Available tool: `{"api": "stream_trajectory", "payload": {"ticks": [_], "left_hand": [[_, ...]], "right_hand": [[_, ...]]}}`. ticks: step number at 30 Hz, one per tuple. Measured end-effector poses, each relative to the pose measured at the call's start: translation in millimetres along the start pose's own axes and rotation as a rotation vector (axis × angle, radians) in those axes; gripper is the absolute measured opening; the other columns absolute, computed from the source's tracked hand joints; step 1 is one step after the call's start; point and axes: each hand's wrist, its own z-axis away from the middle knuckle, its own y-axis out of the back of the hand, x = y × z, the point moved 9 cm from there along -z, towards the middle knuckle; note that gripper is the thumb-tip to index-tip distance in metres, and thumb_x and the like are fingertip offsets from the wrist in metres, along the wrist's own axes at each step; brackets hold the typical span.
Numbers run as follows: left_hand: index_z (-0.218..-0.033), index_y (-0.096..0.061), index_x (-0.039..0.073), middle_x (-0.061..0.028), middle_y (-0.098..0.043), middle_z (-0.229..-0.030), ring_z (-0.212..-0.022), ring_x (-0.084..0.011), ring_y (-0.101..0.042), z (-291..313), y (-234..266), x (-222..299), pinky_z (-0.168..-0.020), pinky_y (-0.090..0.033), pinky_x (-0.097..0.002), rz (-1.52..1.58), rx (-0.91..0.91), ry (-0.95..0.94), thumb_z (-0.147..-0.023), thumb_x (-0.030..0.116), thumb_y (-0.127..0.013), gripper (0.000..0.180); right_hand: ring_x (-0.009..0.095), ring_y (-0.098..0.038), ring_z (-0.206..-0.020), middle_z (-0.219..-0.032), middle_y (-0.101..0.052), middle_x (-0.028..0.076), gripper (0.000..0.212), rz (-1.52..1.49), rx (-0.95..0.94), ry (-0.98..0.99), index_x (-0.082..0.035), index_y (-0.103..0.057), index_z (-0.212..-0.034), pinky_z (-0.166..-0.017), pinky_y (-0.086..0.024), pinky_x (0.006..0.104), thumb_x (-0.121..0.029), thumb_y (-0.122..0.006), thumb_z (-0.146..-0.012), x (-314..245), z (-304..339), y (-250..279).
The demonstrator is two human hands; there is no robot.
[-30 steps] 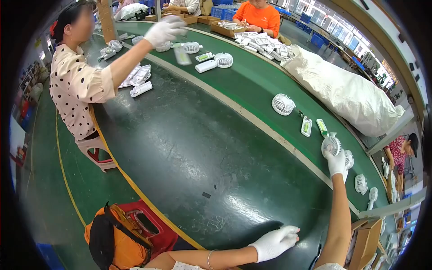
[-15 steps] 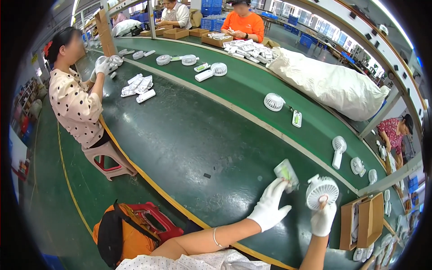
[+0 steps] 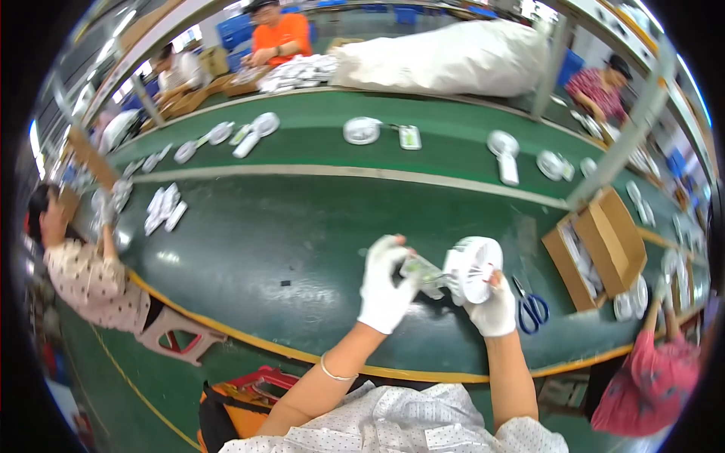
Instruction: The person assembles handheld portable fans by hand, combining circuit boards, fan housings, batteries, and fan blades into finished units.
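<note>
My left hand (image 3: 385,291), in a white glove with bare fingertips, pinches a small flat handle piece (image 3: 423,273), pale with some green on it and blurred. In my gloved right hand (image 3: 495,308) is a white round fan head (image 3: 474,270), gripped at its edge and turned partly sideways. The two parts are close together over the table, and thin dark wires seem to run between them. Just right of my right hand lies a pair of scissors (image 3: 532,309) with dark blue handles.
An open cardboard box (image 3: 623,253) with white parts stands to the right. A green conveyor belt (image 3: 310,143) beyond the table carries several fans, including one fan head with a handle piece (image 3: 409,137). White parts (image 3: 165,208) lie far left. Co-workers sit on both sides and opposite.
The view has swung to the right, bringing the scissors into sight. My hands have drawn closer together, and the fan head has turned from facing me to partly sideways.
</note>
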Motion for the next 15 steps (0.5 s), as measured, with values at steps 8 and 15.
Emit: {"api": "stream_trajectory", "payload": {"ticks": [8, 15], "left_hand": [[-0.145, -0.035, 0.001, -0.0163, -0.064, -0.125, -0.105, -0.0232, -0.066, 70, -78, 7, -0.092, -0.053, -0.0373, 0.718, -0.982, 0.679, -0.096, 0.028, -0.065, 0.064], [-0.152, -0.026, -0.002, -0.0285, -0.062, -0.125, -0.098, -0.0311, -0.071, 80, -71, 16, -0.072, -0.061, -0.0376, 1.142, -1.022, 1.023, -0.100, 0.050, -0.049, 0.077]], "right_hand": [[0.024, -0.065, -0.112, -0.123, -0.064, 0.013, 0.048, -0.027, 0.095, 0.038, 0.003, -0.052, -0.131, -0.097, -0.054, 0.0382, -0.026, -0.066, -0.094, 6, 4, -3], [0.024, -0.064, -0.114, -0.127, -0.062, 0.012, 0.051, -0.067, 0.146, 0.134, 0.000, -0.049, -0.135, -0.097, -0.054, 0.0385, -0.030, -0.063, -0.096, -11, 0, 2]]}}
